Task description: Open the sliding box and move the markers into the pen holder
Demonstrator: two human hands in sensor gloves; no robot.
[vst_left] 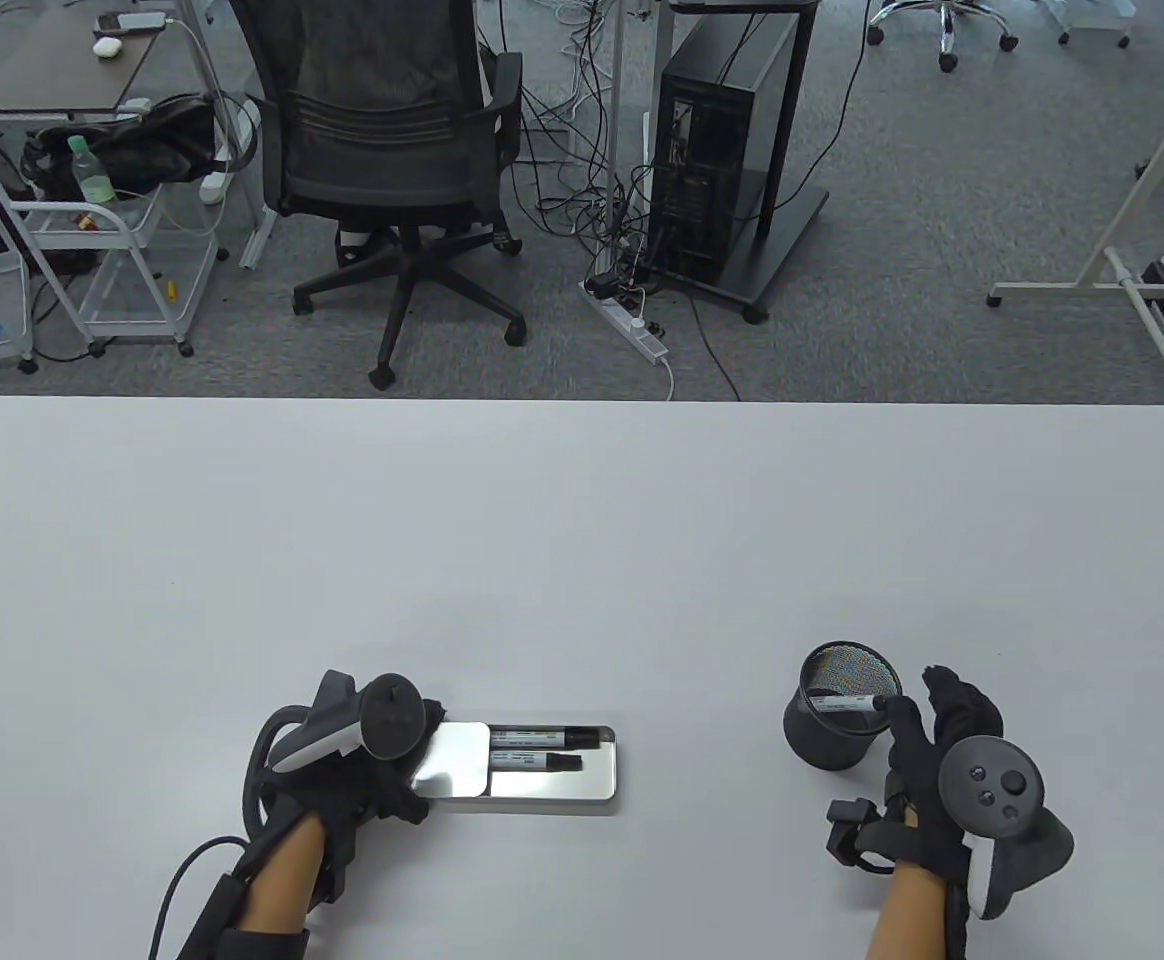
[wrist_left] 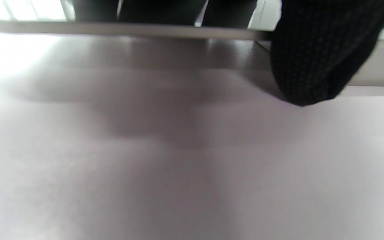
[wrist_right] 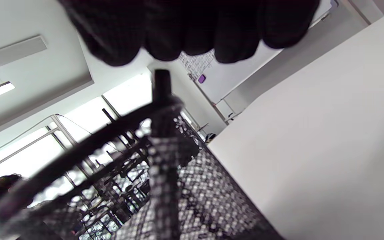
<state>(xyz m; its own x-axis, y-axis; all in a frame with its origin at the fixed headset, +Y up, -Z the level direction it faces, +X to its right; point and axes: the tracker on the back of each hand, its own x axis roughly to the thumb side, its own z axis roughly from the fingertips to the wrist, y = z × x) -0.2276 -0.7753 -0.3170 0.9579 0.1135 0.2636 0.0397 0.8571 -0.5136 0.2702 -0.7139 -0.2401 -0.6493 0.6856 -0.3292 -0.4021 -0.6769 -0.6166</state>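
Note:
A silver sliding box (vst_left: 582, 785) lies near the table's front left, its lid (vst_left: 454, 760) slid back to the left. Two black markers (vst_left: 547, 738) (vst_left: 540, 763) lie side by side in the uncovered part. My left hand (vst_left: 387, 790) grips the box's left end at the lid; a fingertip (wrist_left: 312, 60) presses by the box edge (wrist_left: 128, 29). A black mesh pen holder (vst_left: 827, 735) stands at the front right. One marker (vst_left: 847, 702) leans inside it, its end (wrist_right: 162, 86) above the mesh rim (wrist_right: 78, 150). My right hand (vst_left: 927, 715) hovers beside that end, fingers (wrist_right: 192, 30) loose and just clear of it.
The white table (vst_left: 582, 540) stretches far beyond both hands. Past its far edge are an office chair (vst_left: 392, 150), a computer tower (vst_left: 712, 170) and cables on the floor.

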